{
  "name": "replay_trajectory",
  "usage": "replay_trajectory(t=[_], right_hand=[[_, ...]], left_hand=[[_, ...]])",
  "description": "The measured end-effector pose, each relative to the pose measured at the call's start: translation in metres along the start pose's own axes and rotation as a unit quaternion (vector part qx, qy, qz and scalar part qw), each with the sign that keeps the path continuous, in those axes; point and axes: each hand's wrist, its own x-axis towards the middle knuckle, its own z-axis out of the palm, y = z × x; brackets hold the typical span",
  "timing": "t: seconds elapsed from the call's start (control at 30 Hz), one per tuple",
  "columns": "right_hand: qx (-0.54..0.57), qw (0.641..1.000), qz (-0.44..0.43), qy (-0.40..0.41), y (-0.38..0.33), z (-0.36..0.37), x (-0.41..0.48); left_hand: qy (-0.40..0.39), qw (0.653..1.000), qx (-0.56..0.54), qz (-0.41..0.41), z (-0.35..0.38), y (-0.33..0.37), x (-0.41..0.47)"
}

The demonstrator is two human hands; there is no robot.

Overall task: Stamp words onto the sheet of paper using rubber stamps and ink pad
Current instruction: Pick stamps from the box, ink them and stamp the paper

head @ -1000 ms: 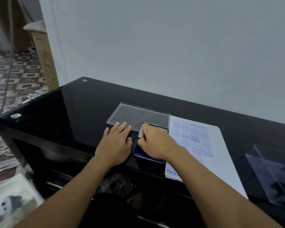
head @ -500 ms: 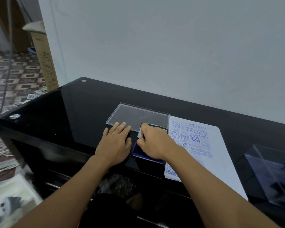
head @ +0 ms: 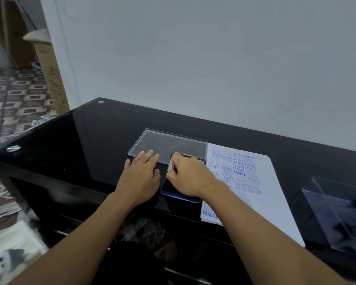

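A blue ink pad [head: 169, 189] lies on the black glass table [head: 86, 140], mostly covered by my right hand [head: 188, 177]. That hand pinches a small rubber stamp [head: 171, 166] and holds it down over the pad. My left hand [head: 141, 175] lies flat with straight fingers on the table, right beside the pad's left edge. The white sheet of paper [head: 267, 194] is to the right of the pad, its upper left part filled with blue stamped words such as SAMPLE, FRAGILE and AIR MAIL.
A clear plastic lid [head: 173, 146] lies flat just behind both hands. A clear plastic box [head: 337, 212] with dark items inside stands at the right edge. The wall runs behind the table. A cardboard box [head: 51, 83] and patterned floor are to the left.
Both hands stay in nearly the same place. My right hand shifted very slightly over the ink pad with the stamp.
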Motion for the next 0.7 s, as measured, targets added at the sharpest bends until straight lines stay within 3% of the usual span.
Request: replay_trajectory(t=[0.33,0.7], right_hand=[[0.087,0.992,0.044,0.086,0.03,-0.07,-0.021],[0.085,0.987,0.124,0.058,0.089,-0.119,-0.057]], left_hand=[[0.037,0.996,-0.066,0.037,-0.028,0.039,0.001],[-0.031,0.986,-0.101,0.127,-0.024,0.119,0.01]])
